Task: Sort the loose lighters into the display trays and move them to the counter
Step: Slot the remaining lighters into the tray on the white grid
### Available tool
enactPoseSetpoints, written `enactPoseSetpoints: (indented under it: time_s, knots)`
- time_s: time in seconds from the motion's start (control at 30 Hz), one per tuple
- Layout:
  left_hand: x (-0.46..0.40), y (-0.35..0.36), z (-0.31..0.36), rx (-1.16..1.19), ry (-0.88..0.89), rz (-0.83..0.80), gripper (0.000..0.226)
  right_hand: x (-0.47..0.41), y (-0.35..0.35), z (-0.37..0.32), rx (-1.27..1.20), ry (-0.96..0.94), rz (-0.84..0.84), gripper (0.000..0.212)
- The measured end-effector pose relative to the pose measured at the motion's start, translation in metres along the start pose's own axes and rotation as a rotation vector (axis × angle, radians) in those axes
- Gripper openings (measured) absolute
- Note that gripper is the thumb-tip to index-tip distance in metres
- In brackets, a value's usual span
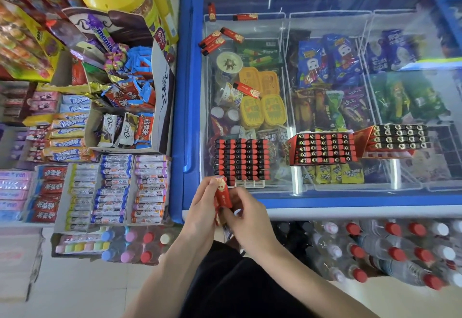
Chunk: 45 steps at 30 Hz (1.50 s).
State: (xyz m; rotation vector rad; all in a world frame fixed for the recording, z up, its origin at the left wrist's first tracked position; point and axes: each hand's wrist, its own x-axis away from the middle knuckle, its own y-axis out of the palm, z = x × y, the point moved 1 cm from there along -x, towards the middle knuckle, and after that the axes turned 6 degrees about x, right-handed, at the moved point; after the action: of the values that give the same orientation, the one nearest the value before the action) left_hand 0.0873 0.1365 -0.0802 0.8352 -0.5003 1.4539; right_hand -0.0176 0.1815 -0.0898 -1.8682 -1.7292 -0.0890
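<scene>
Both my hands meet at the freezer's near edge around a small bunch of red lighters (223, 196). My left hand (203, 207) grips the bunch from the left, and my right hand (246, 215) pinches it from the right. Just beyond stands a display tray (242, 160) packed with red-and-black lighters on the glass lid. Two more filled trays (323, 148) (397, 140) sit to its right. Several loose red lighters lie on the glass farther back: a cluster (215, 40), one (246, 89) mid-lid, and two (212, 12) (245, 16) near the far edge.
The blue chest freezer (178, 117) with its sliding glass lid holds ice creams. Left of it are shelves of candy and chocolate boxes (120, 107). Packs of bottled water (390, 250) stand on the floor under the freezer's front.
</scene>
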Motion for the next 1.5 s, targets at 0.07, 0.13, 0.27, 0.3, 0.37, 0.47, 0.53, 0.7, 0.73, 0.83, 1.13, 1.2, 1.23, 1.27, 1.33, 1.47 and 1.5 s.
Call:
enactPoseSetpoints:
  time_s: [0.07, 0.13, 0.27, 0.3, 0.37, 0.47, 0.53, 0.7, 0.73, 0.83, 1.13, 1.2, 1.23, 1.27, 1.33, 1.47, 1.5]
  knots:
    - [-0.001, 0.0, -0.003, -0.02, 0.013, 0.011, 0.03, -0.001, -0.004, 0.003, -0.059, 0.017, 0.042, 0.017]
    - [-0.002, 0.0, -0.004, -0.064, 0.028, 0.054, 0.034, -0.001, -0.011, 0.007, -0.058, -0.011, 0.108, 0.018]
    - [-0.001, -0.004, -0.005, -0.106, 0.034, 0.11, 0.035, 0.005, -0.029, 0.017, 0.107, -0.206, 0.212, 0.023]
    - [0.0, -0.004, -0.005, -0.118, 0.036, 0.11, 0.035, 0.007, -0.033, 0.019, 0.142, -0.251, 0.225, 0.024]
    - [0.002, -0.003, -0.005, -0.133, 0.046, 0.107, 0.034, 0.008, -0.039, 0.023, 0.195, -0.3, 0.229, 0.024]
    - [0.002, -0.001, -0.004, -0.157, 0.074, 0.094, 0.03, 0.007, -0.044, 0.032, 0.281, -0.318, 0.23, 0.021]
    - [0.001, -0.001, -0.005, -0.156, 0.095, 0.086, 0.03, 0.005, -0.048, 0.036, 0.338, -0.307, 0.252, 0.016]
    - [-0.001, 0.0, -0.005, -0.166, 0.143, 0.086, 0.028, -0.004, -0.05, 0.043, 0.469, -0.364, 0.283, 0.015]
    - [-0.001, 0.001, -0.005, -0.151, 0.14, 0.089, 0.027, -0.008, -0.049, 0.045, 0.495, -0.378, 0.275, 0.012]
    - [0.001, 0.002, -0.002, -0.109, 0.118, 0.104, 0.025, -0.016, -0.044, 0.049, 0.522, -0.404, 0.256, 0.011]
    - [-0.001, 0.003, 0.003, 0.017, 0.063, 0.13, 0.021, -0.027, -0.027, 0.043, 0.596, -0.541, 0.269, 0.021]
    - [-0.001, 0.001, 0.003, 0.033, 0.032, 0.141, 0.02, -0.027, -0.023, 0.041, 0.576, -0.541, 0.278, 0.023]
    - [-0.002, -0.001, 0.002, 0.014, 0.022, 0.151, 0.019, -0.027, -0.021, 0.042, 0.573, -0.54, 0.284, 0.024]
    - [-0.002, -0.002, 0.001, -0.02, 0.018, 0.16, 0.018, -0.027, -0.02, 0.043, 0.579, -0.541, 0.289, 0.025]
    - [-0.003, -0.005, 0.0, -0.076, 0.017, 0.174, 0.016, -0.026, -0.019, 0.045, 0.592, -0.535, 0.296, 0.029]
    - [-0.004, -0.008, -0.001, -0.094, 0.03, 0.187, 0.013, -0.027, -0.021, 0.04, 0.552, -0.466, 0.351, 0.02]
    - [-0.004, -0.008, -0.001, -0.089, 0.033, 0.185, 0.013, -0.027, -0.022, 0.037, 0.548, -0.437, 0.371, 0.012]
